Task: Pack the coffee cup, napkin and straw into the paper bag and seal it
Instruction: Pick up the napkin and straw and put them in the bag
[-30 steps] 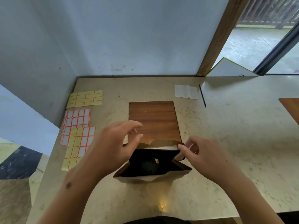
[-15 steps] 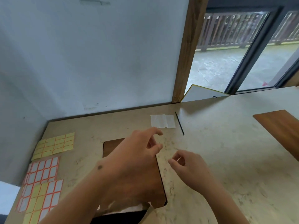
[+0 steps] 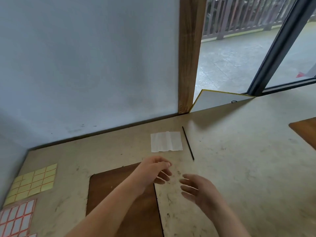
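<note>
A big pale table fills the lower part of the view, up against a blue-grey wall. A brown wooden board lies on it, partly under the left arm. Sheets of yellow stickers and red-edged stickers lie at the left side. The white napkin lies flat near the wall, and the thin black straw lies just beside it on the right. Nothing touches these 2 things. The left hand hangs above the table near the napkin, fingers loosely curled and holding nothing. The right hand is beside it, fingers spread and empty. The paper bag and the coffee cup are out of view, so I cannot tell if the cup is packed. The napkin and straw are not yet packed, and I think the sealing is also left to do.
</note>
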